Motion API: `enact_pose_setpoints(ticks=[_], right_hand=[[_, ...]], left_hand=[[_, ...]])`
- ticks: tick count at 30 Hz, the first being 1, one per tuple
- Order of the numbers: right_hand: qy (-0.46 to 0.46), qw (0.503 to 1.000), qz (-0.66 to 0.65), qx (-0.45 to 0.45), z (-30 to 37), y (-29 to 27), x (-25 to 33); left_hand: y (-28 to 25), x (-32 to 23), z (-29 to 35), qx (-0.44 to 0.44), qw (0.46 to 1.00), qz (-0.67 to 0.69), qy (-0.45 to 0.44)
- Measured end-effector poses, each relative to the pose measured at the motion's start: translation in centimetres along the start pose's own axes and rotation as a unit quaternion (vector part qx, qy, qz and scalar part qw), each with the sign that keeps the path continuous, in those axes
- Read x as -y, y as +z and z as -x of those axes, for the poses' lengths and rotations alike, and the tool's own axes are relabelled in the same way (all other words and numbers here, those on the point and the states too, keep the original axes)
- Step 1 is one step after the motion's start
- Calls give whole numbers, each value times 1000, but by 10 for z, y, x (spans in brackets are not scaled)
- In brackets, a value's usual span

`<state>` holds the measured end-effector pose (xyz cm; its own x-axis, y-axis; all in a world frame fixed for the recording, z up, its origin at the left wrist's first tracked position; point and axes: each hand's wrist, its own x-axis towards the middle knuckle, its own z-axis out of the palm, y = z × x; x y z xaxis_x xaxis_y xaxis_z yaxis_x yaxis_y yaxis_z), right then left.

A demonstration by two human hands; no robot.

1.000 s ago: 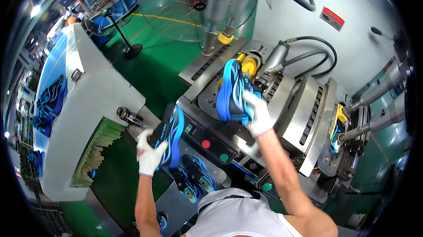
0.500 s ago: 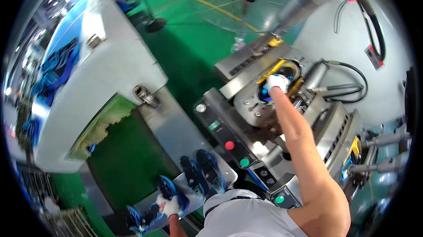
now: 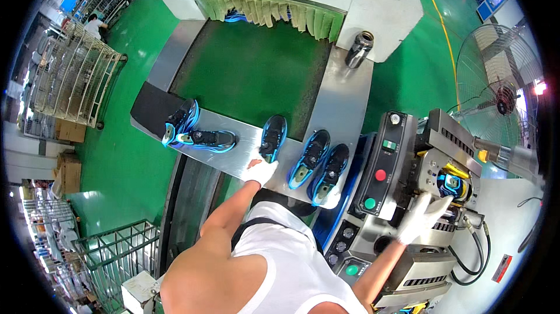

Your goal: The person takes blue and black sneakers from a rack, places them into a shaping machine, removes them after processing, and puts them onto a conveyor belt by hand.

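My left hand (image 3: 262, 172), in a white glove, grips the heel end of a black and blue sports shoe (image 3: 274, 136), which rests on the steel ledge with its toe pointing away. My right hand (image 3: 421, 217), gloved as well, is beside the press machine (image 3: 430, 177) with its fingers stretched out and nothing held. Just beyond its fingertips, a blue and black shoe (image 3: 450, 185) sits in the machine's clamp; most of it is hidden. Two more shoes (image 3: 309, 159) stand side by side to the right on the ledge. Another pair (image 3: 213, 140) lies at its left end.
Ahead, a green conveyor belt (image 3: 251, 74) runs under a fringed curtain (image 3: 274, 13) into a white housing. A dark metal can (image 3: 359, 50) stands on the right steel rail. A control panel (image 3: 382, 162) with coloured buttons, a large fan (image 3: 501, 95) and a wire trolley (image 3: 76, 74) are around me.
My view has swung to the right-hand side's opposite, facing the belt. My right hand has drawn back from the shoe in the clamp. My left hand stays at a shoe on the ledge.
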<state>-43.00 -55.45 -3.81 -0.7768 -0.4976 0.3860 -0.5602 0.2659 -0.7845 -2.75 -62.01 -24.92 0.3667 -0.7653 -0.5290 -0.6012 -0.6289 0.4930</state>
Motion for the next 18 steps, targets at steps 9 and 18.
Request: enact_pose_setpoints(ticks=[9, 18], right_hand=[[154, 802, 421, 395, 113, 73, 0], [304, 902, 81, 296, 261, 227, -24]], left_hand=[[-72, 21, -72, 191, 979, 47, 50], [-124, 23, -130, 282, 942, 146, 111]])
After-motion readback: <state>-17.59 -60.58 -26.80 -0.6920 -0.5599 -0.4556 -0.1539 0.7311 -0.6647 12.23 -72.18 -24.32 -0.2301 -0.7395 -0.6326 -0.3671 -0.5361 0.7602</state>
